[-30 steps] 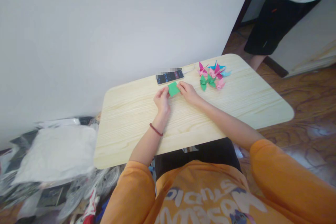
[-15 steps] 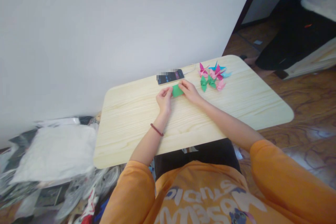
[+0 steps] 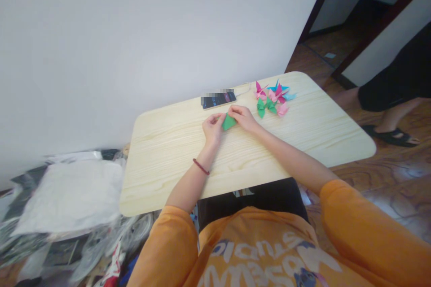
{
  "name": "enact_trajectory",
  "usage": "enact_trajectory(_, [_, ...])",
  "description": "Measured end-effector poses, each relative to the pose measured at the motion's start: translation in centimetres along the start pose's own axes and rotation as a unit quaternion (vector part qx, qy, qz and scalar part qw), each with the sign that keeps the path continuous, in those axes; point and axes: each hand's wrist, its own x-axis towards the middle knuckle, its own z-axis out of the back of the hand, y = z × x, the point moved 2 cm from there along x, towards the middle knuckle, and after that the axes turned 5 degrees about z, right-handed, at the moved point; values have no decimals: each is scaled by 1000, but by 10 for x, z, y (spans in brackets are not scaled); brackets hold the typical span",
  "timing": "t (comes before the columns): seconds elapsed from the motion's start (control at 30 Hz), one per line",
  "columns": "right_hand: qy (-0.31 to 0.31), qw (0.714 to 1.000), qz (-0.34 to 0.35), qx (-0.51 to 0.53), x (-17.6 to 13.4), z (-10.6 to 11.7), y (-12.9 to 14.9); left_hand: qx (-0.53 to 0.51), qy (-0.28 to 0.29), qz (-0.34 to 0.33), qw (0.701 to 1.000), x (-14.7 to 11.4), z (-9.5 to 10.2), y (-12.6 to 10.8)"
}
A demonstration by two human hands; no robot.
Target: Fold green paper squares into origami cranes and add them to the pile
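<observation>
With my left hand point(image 3: 213, 129) I hold the left side of the green paper point(image 3: 229, 123), and with my right hand point(image 3: 243, 117) I hold its right side, near the top. Both hands are narrow, the thumb and fingers closed upon the paper, so it is between them, above the middle part of the counter point(image 3: 161, 157). The piece which shows between my hands looks like a triangle, with one corner towards me; my fingers cover the rest. I cannot tell whether the paper touches the counter.

On my left wrist there is a dark red bracelet point(image 3: 201, 167). Just beyond my hands lies the phone point(image 3: 219, 101), face up with its screen lit, and a white cable point(image 3: 245, 93) goes from its right end. To the right of my right hand, near but apart from it, stands a group of folded cranes: green point(image 3: 261, 108), pink point(image 3: 283, 109) and blue point(image 3: 278, 87). The green ones are the nearest to this hand.

Well to the left of my hands, lower than the counter, lies a white bag point(image 3: 70, 195). Far to their right, past the counter, I see another person's black shorts point(image 3: 393, 80) and a black sandal point(image 3: 393, 137).
</observation>
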Motion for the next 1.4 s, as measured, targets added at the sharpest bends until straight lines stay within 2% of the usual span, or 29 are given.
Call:
enact_trajectory(0.2, [1, 1000, 4, -2, -1, 1, 1, -7, -7, 1, 1000, -2, -1, -3])
enact_trajectory(0.53, [5, 999, 15, -37, -3, 2, 2, -31, -25, 40, 998, 1, 0, -3])
enact_trajectory(0.7, [28, 998, 6, -50, -4, 2, -2, -113, -85, 50, 989, 16, 15, -5])
enact_trajectory(0.8, [4, 998, 4, -58, -4, 4, -4, -141, -118, 40, 982, 22, 23, -9])
enact_trajectory(0.97, [-49, 999, 14, -13, -1, 3, -6, -70, -46, 57, 995, 16, 15, -10])
enact_trajectory(1.07, [-39, 998, -20, 41, 1, 3, -11, -67, 11, 81, 994, 11, 9, -11])
enact_trajectory(1.17, [-62, 991, -63, 95, 4, 7, -18, -95, 51, 91, 990, 10, 7, -14])
enact_trajectory(1.3, [-69, 985, -92, 129, 6, 11, -21, -116, 42, 93, 988, 11, 8, -16])
enact_trajectory(1.4, [-82, 988, -64, 116, 4, 10, -16, -114, 18, 86, 990, 11, 9, -15])
